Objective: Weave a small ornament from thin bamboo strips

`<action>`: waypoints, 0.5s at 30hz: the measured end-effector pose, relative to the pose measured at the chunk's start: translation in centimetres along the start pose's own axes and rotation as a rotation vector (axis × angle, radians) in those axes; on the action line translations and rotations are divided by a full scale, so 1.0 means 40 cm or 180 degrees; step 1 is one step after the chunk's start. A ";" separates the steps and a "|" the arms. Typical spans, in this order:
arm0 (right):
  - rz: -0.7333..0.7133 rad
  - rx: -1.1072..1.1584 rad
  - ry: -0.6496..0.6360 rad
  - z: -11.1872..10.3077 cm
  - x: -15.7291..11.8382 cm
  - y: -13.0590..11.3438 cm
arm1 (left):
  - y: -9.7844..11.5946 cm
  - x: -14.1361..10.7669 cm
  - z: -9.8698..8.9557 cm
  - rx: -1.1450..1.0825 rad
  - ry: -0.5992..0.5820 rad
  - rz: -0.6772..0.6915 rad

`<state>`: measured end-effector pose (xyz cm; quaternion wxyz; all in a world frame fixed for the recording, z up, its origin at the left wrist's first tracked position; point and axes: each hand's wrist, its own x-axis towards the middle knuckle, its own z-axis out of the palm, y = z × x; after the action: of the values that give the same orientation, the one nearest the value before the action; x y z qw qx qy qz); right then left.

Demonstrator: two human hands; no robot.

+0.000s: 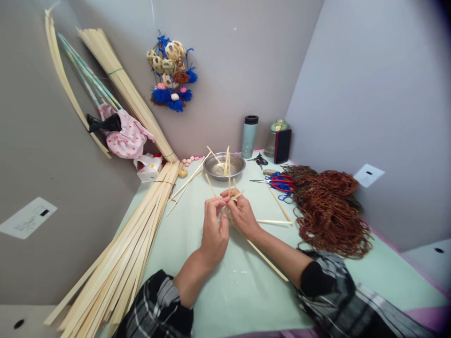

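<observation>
Pinching thin strips [229, 177] in the closed fingers of the right hand [244, 215], touching them with the half-curled left hand [214, 227], hold unclear; pointing lengthwise from both hands toward the metal bowl [207, 170], just beyond.

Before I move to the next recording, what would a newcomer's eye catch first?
Probably the tangled reddish-brown cord at the right of the table, and the long pale strips fanned down the left. Then the woven balls with blue tassels against the back wall, and centrally, the left hand and right hand holding thin strips.
</observation>
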<state>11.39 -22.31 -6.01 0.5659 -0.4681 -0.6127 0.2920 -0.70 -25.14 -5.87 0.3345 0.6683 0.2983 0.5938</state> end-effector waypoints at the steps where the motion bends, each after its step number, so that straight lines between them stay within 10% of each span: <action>1: -0.0018 0.0035 0.0046 0.001 0.000 0.001 | -0.008 0.000 0.008 0.0025 0.0017 -0.0013; 5: -0.0007 0.0211 0.0082 0.006 -0.001 0.005 | -0.037 0.014 0.012 0.0345 -0.0011 -0.0173; 15: -0.0223 0.0254 -0.0119 -0.004 -0.002 -0.011 | -0.052 0.046 -0.030 0.1305 -0.1463 -0.0542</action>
<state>11.45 -22.57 -5.64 0.5824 -0.4179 -0.6270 0.3050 -1.68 -22.32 -6.34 0.2999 0.8111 0.3832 0.3246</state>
